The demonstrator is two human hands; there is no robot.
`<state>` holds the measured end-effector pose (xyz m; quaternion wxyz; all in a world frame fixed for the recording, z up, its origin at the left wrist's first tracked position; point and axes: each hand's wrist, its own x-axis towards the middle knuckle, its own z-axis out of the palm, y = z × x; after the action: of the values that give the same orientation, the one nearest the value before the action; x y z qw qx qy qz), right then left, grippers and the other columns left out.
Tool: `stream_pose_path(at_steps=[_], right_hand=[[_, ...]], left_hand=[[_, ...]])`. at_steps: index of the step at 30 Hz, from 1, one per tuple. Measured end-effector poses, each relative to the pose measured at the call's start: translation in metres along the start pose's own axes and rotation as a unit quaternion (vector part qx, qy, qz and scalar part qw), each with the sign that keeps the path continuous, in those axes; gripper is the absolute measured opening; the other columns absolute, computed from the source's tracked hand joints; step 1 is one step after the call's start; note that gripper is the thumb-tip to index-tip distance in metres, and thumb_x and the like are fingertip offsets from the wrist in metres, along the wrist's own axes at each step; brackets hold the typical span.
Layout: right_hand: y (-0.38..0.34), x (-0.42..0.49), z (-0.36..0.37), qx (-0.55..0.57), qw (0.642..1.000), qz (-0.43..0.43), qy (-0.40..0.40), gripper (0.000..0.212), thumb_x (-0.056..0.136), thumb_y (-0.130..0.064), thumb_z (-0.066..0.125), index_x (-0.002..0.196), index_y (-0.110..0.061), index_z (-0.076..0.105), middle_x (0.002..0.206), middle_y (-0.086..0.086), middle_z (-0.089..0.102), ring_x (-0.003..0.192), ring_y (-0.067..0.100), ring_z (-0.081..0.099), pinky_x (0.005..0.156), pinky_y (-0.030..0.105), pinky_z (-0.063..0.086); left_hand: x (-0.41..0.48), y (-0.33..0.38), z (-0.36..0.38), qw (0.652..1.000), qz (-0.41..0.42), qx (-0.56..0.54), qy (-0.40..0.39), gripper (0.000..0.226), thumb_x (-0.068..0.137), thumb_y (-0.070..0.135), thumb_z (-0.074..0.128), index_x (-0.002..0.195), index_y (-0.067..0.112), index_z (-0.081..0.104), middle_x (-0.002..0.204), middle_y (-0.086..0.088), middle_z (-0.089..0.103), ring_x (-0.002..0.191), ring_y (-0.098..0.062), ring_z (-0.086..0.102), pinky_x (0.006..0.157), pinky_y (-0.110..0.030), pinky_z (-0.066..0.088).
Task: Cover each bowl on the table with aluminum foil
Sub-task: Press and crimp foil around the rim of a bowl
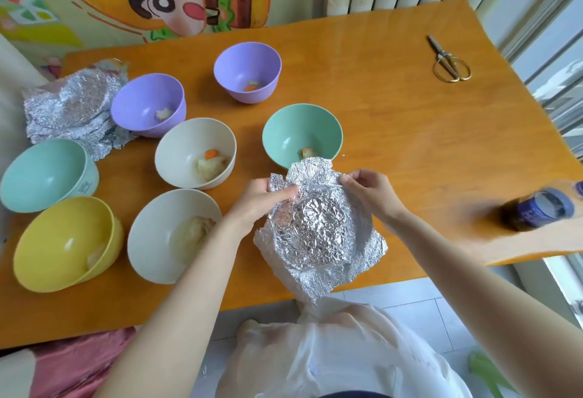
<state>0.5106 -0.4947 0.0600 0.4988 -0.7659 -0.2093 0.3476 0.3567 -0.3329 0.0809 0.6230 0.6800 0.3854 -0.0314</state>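
left hand (262,199) and right hand (369,191) pinch crumpled silver foil sheet (315,230); risk: pulling apart tears it beside uncovered mint-green bowl (302,132).

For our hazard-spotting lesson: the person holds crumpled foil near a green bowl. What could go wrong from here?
1. The foil sheet, pinched by the left hand and right hand, is creased and ragged; pulling it flat may tear it.
2. The green bowl just beyond it holds food; uneven pressing could tip it.
3. The dark bottle near the table edge, close to the right forearm, might get knocked off.
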Motion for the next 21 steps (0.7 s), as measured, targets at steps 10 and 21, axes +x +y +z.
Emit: stream_pose_path(at_steps=[10, 21], right_hand=[[-0.007, 0.001, 0.004, 0.096, 0.994, 0.038, -0.035, 0.015, 0.093, -0.019, 0.057, 0.080, -0.013, 0.053, 0.063, -0.001, 0.047, 0.053, 0.010, 0.036, 0.052, 0.022, 0.031], [0.007, 0.005, 0.015, -0.254, 0.964, -0.005, 0.082, 0.020, 0.095, -0.031, 0.052, 0.095, -0.012, 0.060, 0.086, 0.005, 0.065, 0.079, 0.026, 0.058, 0.067, 0.034, 0.046]], left_hand=[[-0.005, 0.008, 0.009, 0.984, -0.058, -0.169, -0.015, 0.021, 0.082, 0.025, 0.069, 0.087, 0.026, 0.048, 0.093, 0.013, 0.052, 0.109, -0.010, 0.041, 0.112, -0.039, 0.017], [0.012, -0.007, 0.003, 0.981, 0.092, 0.102, 0.135, 0.030, 0.087, 0.027, 0.066, 0.112, 0.014, 0.055, 0.082, 0.002, 0.058, 0.074, -0.009, 0.051, 0.063, -0.019, 0.038]])
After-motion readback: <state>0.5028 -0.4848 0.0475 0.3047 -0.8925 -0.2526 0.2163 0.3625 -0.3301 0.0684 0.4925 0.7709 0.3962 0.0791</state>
